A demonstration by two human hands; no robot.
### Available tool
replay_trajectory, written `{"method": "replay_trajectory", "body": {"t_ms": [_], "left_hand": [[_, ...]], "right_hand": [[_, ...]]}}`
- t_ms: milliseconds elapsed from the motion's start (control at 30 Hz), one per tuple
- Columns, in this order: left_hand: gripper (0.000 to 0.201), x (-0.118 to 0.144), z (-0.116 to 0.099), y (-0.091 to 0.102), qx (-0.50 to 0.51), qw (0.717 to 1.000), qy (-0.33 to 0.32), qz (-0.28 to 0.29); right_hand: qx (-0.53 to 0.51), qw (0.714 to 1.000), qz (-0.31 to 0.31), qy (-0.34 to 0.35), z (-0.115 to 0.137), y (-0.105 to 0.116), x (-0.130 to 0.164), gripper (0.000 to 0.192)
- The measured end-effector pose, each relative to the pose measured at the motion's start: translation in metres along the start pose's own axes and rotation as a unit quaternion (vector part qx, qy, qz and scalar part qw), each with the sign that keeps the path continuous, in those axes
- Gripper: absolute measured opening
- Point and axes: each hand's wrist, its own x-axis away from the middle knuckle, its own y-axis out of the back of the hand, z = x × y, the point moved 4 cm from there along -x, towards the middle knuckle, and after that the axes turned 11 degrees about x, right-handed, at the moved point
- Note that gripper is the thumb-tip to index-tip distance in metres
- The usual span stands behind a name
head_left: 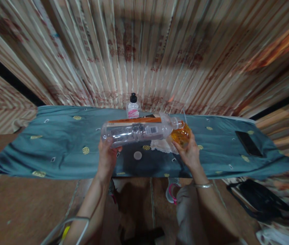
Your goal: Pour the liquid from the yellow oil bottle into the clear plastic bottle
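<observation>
My left hand [108,149] is wrapped round the base of a large clear plastic bottle [136,132], which lies nearly level in the air with its neck to the right. The bottle has an orange-edged label with a barcode. At its mouth, a small clear container of amber liquid [181,134] is gripped in my right hand [189,151]. The bottle's neck meets or overlaps the container's rim; whether they touch I cannot tell. A thin pale stick [184,116] rises behind the container. Below the bottle lies a crumpled white tissue [163,146], with a round whitish cap [137,155] to its left.
A small bottle with a black top and pink label [133,108] stands at the table's back. A dark phone [248,143] rests at the right on the teal tablecloth [63,146]. Striped curtains [139,51] hang behind. On the floor at right is a black bag [259,199].
</observation>
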Motion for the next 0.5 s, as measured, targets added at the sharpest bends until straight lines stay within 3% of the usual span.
{"method": "replay_trajectory", "body": {"t_ms": [233, 500], "left_hand": [[0.067, 0.0004, 0.0007, -0.0004, -0.018, 1.0, -0.008, 0.013], [0.059, 0.001, -0.0001, 0.0, -0.011, 1.0, -0.005, -0.002]], "right_hand": [[-0.005, 1.0, 0.0, 0.006, 0.0019, 0.0007, 0.0006, 0.088], [0.004, 1.0, -0.01, 0.009, 0.0012, 0.0, 0.0008, 0.09]]}}
